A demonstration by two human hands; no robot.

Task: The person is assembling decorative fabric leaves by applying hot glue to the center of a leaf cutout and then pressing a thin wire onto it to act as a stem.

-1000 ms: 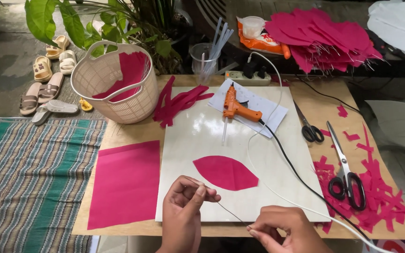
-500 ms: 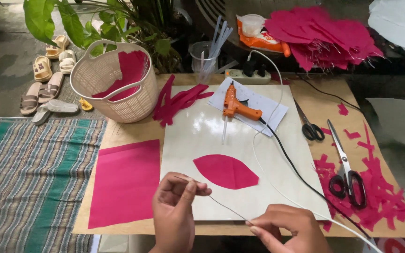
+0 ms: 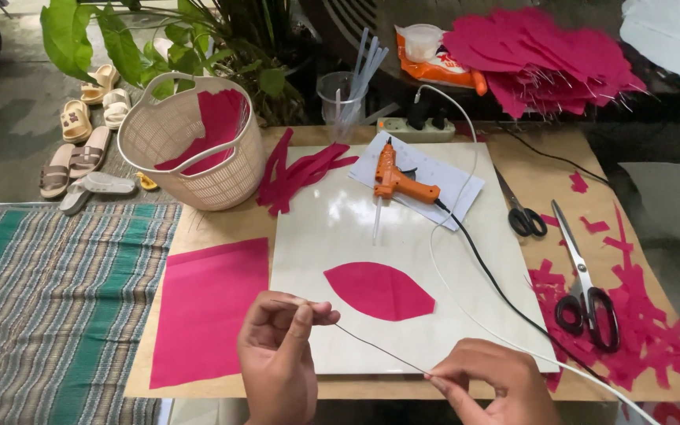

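Observation:
My left hand [image 3: 279, 346] pinches one end of a thin dark wire [image 3: 371, 349] between thumb and fingers. My right hand [image 3: 491, 382] pinches the other end, low near the frame's bottom edge. The wire runs taut between them, just in front of a pink leaf-shaped paper piece [image 3: 378, 290] lying on a white board [image 3: 332, 228]. Left of the board lies a pink paper sheet [image 3: 206, 307].
An orange glue gun [image 3: 399, 182] rests on white paper at the board's far edge, its black cord trailing right. Two scissors [image 3: 584, 275] and pink scraps lie at right. A cream basket [image 3: 190, 142] with pink paper stands at far left, pink strips [image 3: 297, 175] beside it.
My left hand has shifted a little left and down. My right hand has drawn slightly right, so more wire shows between them.

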